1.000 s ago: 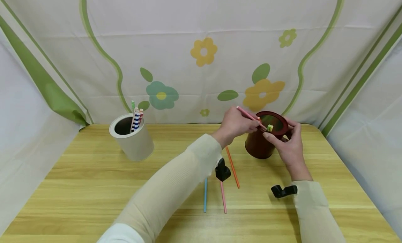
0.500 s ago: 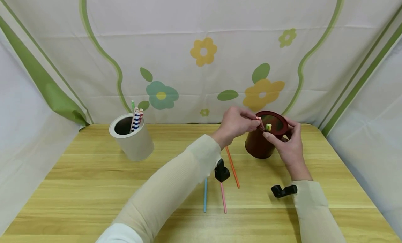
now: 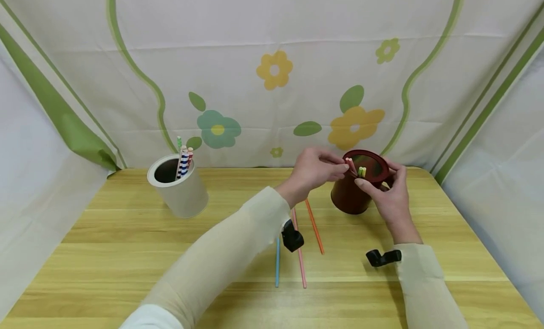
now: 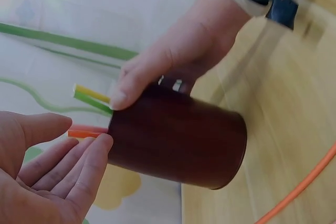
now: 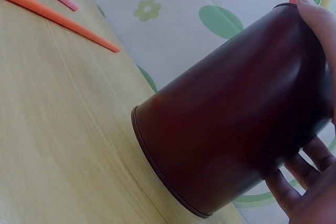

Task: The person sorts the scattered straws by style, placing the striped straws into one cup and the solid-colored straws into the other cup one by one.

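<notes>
In the head view a dark red cup [image 3: 350,197] stands at the right of the table. My right hand [image 3: 393,197] grips it, thumb at the rim and fingers around its far side. Pink and orange straws [image 4: 86,132] stick out of the cup at its left rim. Green and yellow straws [image 3: 362,172] poke out closer to the right thumb. My left hand [image 3: 312,171] is beside the pink and orange straw ends, thumb and fingers apart and pinching nothing. The straws' lower parts are hidden inside the cup.
Loose on the wooden table [image 3: 127,272] lie a blue straw [image 3: 277,265], a pink straw [image 3: 301,267] and an orange straw [image 3: 314,227], partly under my left arm. A white cup [image 3: 184,194] with several patterned straws [image 3: 184,164] stands at the left. A flowered curtain hangs behind.
The pink straw my left hand held slanted has gone down into the dark red cup beside the orange one. My left hand has let go and drawn slightly left. The right hand stays put.
</notes>
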Available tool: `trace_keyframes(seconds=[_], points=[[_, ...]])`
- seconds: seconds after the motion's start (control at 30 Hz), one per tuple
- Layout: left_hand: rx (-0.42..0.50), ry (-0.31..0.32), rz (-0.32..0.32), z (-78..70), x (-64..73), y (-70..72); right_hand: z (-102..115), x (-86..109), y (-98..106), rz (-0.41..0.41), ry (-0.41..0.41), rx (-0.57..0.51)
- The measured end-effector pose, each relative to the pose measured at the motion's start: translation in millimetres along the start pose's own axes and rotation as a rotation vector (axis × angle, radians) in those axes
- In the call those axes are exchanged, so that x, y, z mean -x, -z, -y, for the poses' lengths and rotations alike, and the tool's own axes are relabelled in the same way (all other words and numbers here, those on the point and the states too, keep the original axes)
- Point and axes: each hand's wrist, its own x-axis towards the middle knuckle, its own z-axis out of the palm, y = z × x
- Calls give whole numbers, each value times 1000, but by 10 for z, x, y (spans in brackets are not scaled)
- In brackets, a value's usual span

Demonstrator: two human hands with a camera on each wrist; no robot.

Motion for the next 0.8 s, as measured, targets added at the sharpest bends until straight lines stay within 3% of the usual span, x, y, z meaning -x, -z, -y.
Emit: trace_keyframes(seconds=[0.23,0.5,0.67,0.8], points=[[12,46,56,98,227,203,-14,6,-6,-9,9,9],[18,93,85,362,558,537,-39,-23,4,8,10,-29],[-13,105,36,614,749,719,-44,-30,41,4,-13,-52],[-71,144,-70,841,848,814,-43,-46,85,0,-37,-68]])
